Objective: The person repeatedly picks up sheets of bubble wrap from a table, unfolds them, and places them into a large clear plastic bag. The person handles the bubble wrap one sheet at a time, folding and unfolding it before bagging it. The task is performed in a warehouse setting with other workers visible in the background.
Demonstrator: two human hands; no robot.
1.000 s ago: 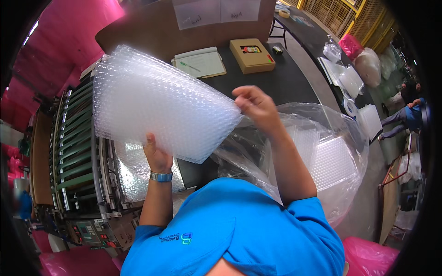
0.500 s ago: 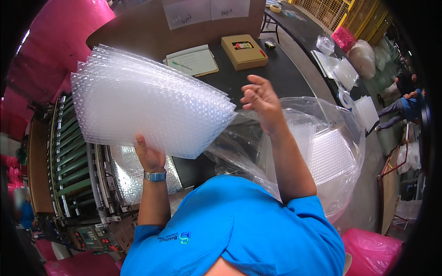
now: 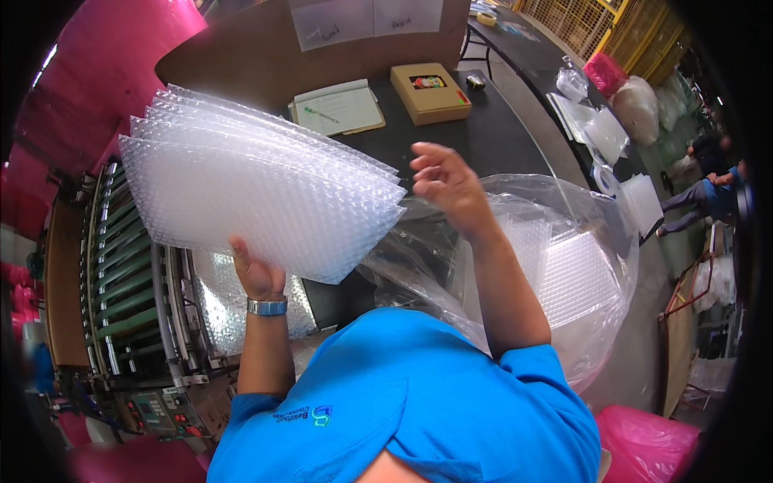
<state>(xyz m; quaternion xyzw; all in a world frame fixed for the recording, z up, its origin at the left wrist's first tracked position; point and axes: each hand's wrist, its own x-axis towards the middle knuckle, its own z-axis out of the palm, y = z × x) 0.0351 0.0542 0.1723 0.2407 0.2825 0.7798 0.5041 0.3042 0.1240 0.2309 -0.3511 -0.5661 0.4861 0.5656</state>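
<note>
The left grip clasps the lower edge of a fanned stack of bubble sheets, thumb in front, raised above the bench. The right grip, fingers loosely curled and holding nothing, hangs just beside the stack. Beyond lie a clipboard and box.

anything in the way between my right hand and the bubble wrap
Nothing visible: only a narrow gap shows between the right hand and the bubble wrap sheets, which the left hand holds. The clear bag lies lower in view, not between them.

Head-worn fisheye, looking down, close range
</note>
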